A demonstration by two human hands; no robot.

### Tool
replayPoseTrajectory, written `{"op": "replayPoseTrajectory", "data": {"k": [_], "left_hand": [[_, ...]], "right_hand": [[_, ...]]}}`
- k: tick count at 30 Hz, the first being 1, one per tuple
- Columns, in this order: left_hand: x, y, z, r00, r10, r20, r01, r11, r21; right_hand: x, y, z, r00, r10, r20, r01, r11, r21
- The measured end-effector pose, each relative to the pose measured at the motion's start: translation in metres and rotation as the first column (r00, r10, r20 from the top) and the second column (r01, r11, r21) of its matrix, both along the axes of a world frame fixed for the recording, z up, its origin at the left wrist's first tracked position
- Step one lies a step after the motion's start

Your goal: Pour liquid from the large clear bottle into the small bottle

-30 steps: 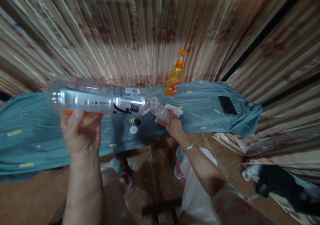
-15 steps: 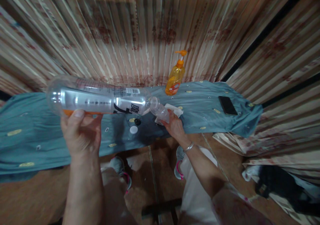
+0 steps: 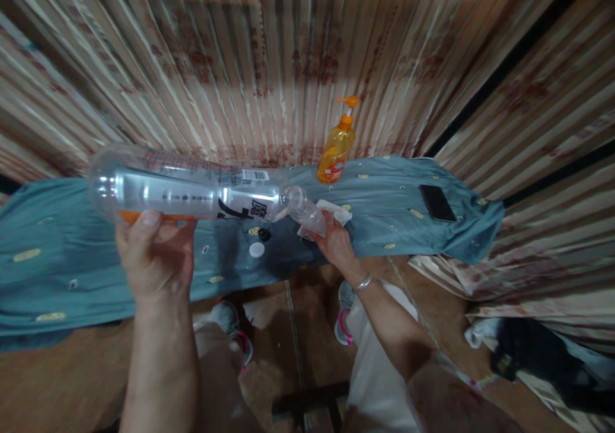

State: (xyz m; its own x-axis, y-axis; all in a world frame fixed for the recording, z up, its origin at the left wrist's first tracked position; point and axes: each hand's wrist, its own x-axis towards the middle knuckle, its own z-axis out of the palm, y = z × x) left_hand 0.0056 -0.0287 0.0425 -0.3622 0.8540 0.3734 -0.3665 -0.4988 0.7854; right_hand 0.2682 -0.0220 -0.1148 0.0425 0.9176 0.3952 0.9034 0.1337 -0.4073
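Pleated curtains (image 3: 288, 55) (red floral print) above brown floor (image 3: 317, 324).

We see a dim, muted scene lit from a source outside the view, with white glare on the large clear bottle (image 3: 192, 193) and a small glint on the bracelet (image 3: 364, 282). Soft shadows darken the teal cloth (image 3: 384, 209) below the bottle and the brown floor (image 3: 271, 321). We find detail hazy, the bottle's smaller print (image 3: 187, 197) unreadable, and the curtains (image 3: 288, 49) stretched and smeared toward the wide-angle edges.

Three bottles (image 3: 192, 186) (image 3: 307, 214) (image 3: 335, 154), one phone (image 3: 437, 203)
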Motion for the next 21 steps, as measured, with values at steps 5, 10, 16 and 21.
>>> {"op": "replayPoseTrajectory", "data": {"k": [5, 10, 16, 21], "left_hand": [[-0.0003, 0.0008, -0.0003, 1.0, 0.002, 0.017, -0.002, 1.0, 0.005], [-0.0005, 0.0014, -0.0006, 1.0, 0.003, -0.01, -0.003, 1.0, 0.008], [-0.0008, 0.0007, -0.0013, 1.0, 0.012, -0.01, -0.012, 1.0, -0.006], [-0.001, 0.0004, -0.0005, 1.0, -0.003, -0.015, 0.003, 1.0, -0.003]], "right_hand": [[-0.0002, 0.0004, 0.001, 1.0, -0.011, 0.003, 0.011, 1.0, -0.022], [-0.0004, 0.0005, 0.0012, 1.0, -0.001, 0.002, 0.001, 1.0, -0.015], [-0.0006, 0.0004, 0.001, 1.0, -0.013, 0.008, 0.013, 1.0, -0.013], [-0.0013, -0.0007, 0.0028, 1.0, -0.014, 0.004, 0.014, 1.0, -0.02]]}}
